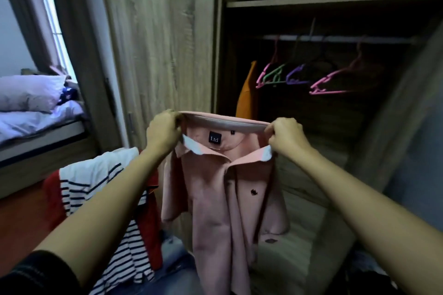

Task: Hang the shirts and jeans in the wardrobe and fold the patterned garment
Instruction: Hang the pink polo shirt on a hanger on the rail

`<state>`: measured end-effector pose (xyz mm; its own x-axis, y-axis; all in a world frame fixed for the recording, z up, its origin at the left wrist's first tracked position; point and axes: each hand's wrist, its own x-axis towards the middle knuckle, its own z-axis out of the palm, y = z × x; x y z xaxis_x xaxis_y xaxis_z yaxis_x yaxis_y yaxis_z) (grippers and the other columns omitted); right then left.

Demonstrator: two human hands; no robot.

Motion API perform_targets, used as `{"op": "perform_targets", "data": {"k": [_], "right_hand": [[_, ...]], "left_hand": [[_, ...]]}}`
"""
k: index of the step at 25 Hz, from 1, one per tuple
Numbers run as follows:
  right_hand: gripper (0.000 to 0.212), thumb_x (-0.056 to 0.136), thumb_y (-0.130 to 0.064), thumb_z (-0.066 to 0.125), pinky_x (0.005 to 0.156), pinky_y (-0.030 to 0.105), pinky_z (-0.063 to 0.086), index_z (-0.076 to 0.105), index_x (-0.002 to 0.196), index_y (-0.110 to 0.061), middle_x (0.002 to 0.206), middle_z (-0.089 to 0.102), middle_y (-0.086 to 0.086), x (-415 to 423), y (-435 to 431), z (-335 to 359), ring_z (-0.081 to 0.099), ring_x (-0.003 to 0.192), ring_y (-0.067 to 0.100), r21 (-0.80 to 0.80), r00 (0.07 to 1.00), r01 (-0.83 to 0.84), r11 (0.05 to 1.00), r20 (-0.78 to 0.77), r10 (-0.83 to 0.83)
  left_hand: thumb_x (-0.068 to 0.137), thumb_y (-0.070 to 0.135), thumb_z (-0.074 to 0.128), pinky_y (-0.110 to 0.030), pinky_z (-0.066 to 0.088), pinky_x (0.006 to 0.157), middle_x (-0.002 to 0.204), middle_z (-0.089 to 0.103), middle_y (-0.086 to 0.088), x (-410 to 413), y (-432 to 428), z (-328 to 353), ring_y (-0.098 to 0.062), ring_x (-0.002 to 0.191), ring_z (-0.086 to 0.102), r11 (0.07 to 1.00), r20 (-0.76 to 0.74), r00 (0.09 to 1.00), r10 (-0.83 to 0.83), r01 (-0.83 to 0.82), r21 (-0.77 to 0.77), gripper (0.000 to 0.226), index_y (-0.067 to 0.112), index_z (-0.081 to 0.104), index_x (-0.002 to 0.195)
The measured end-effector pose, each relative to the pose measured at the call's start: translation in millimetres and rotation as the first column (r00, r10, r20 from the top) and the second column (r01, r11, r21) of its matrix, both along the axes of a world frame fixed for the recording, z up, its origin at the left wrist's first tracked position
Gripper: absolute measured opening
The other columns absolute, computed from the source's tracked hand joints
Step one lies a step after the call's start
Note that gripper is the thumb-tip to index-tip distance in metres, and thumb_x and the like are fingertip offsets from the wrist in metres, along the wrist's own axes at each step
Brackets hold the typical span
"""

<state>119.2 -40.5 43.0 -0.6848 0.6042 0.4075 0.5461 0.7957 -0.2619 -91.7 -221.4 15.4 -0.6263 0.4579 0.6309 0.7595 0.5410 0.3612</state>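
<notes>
A pink polo shirt with a white-lined collar and a black label hangs in front of me, held up by its collar. My left hand grips the collar's left end. At the right end, my right hand pinches the collar. The open wardrobe lies right behind the shirt. On its rail hang several empty plastic hangers, pink, green and purple. An orange garment hangs at the rail's left end. A white shirt with navy stripes lies over a red garment at lower left.
The wardrobe's shut wooden door stands to the left of the opening. A bed with lilac pillows sits at far left under a curtained window. Denim cloth lies low in the middle, below the shirt.
</notes>
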Motion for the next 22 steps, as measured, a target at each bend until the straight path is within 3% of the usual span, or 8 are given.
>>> {"op": "perform_targets", "data": {"k": [4, 7, 9, 13, 17, 20, 22], "right_hand": [[0.028, 0.072, -0.009, 0.063, 0.079, 0.034, 0.052, 0.072, 0.098, -0.010, 0.106, 0.065, 0.013, 17.3, 18.7, 4.0, 0.062, 0.099, 0.034, -0.035, 0.995, 0.100, 0.994, -0.001, -0.100], [0.024, 0.076, -0.009, 0.061, 0.081, 0.033, 0.050, 0.071, 0.098, -0.007, 0.109, 0.062, 0.011, 25.7, 46.6, 7.2, 0.060, 0.099, 0.032, -0.104, 0.984, 0.177, 0.979, -0.014, -0.180], [0.022, 0.078, -0.008, 0.058, 0.081, 0.030, 0.049, 0.073, 0.094, -0.010, 0.106, 0.067, 0.011, 27.5, 62.4, 8.3, 0.061, 0.099, 0.030, -0.175, 0.974, 0.215, 0.961, -0.033, -0.224], [0.027, 0.078, -0.003, 0.057, 0.083, 0.028, 0.049, 0.074, 0.096, -0.011, 0.107, 0.069, 0.011, 19.2, 86.7, 16.7, 0.063, 0.101, 0.029, -0.164, 0.963, 0.254, 0.953, -0.049, -0.265], [0.027, 0.075, -0.003, 0.058, 0.089, 0.031, 0.051, 0.075, 0.092, -0.016, 0.107, 0.070, 0.011, 4.5, 113.1, 40.1, 0.063, 0.101, 0.028, -0.178, 0.963, 0.268, 0.947, 0.008, -0.271], [0.028, 0.080, -0.003, 0.054, 0.093, 0.035, 0.049, 0.074, 0.098, -0.010, 0.112, 0.068, 0.013, -7.2, 130.9, 55.1, 0.061, 0.107, 0.030, -0.212, 0.959, 0.277, 0.937, 0.006, -0.282], [0.027, 0.080, -0.004, 0.052, 0.090, 0.036, 0.051, 0.073, 0.098, -0.006, 0.109, 0.069, 0.016, -20.3, 140.5, 65.7, 0.062, 0.103, 0.031, -0.227, 0.961, 0.269, 0.936, -0.005, -0.277]], "left_hand": [[0.063, 0.011, 0.074, -0.049, 0.046, 0.080, 0.118, 0.044, -0.017, 20.9, 45.0, -5.2, -0.042, 0.102, 0.054, 0.935, 0.132, 0.985, -0.109, 0.147, -0.323, 0.069, 0.006, 0.044, 0.125], [0.072, 0.007, 0.063, -0.042, 0.049, 0.081, 0.105, 0.061, -0.019, 3.9, 67.1, 13.6, -0.040, 0.099, 0.059, 0.956, 0.070, 0.986, -0.151, 0.164, -0.243, 0.035, 0.011, 0.069, 0.105], [0.073, 0.003, 0.059, -0.039, 0.051, 0.079, 0.095, 0.069, -0.020, -4.0, 82.4, 29.6, -0.039, 0.095, 0.062, 0.979, 0.102, 0.988, -0.118, 0.133, -0.156, 0.027, 0.013, 0.076, 0.091], [0.073, 0.008, 0.059, -0.041, 0.050, 0.080, 0.101, 0.067, -0.017, -6.5, 121.7, 38.6, -0.040, 0.097, 0.061, 0.973, 0.138, 0.977, -0.160, 0.180, -0.145, 0.028, 0.013, 0.072, 0.098], [0.063, 0.020, 0.064, -0.043, 0.052, 0.081, 0.102, 0.057, -0.013, -24.2, 166.8, 47.7, -0.035, 0.098, 0.059, 0.884, 0.199, 0.948, -0.247, 0.305, -0.356, 0.043, 0.011, 0.062, 0.105], [0.069, 0.020, 0.064, -0.038, 0.055, 0.079, 0.096, 0.067, -0.006, -36.3, 191.5, 65.6, -0.028, 0.091, 0.065, 0.871, 0.258, 0.925, -0.278, 0.356, -0.337, 0.015, 0.030, 0.070, 0.079], [0.072, 0.018, 0.063, -0.037, 0.055, 0.078, 0.095, 0.070, -0.004, -45.9, 210.4, 75.6, -0.026, 0.088, 0.065, 0.872, 0.271, 0.914, -0.301, 0.379, -0.310, 0.021, 0.036, 0.068, 0.062]]}}
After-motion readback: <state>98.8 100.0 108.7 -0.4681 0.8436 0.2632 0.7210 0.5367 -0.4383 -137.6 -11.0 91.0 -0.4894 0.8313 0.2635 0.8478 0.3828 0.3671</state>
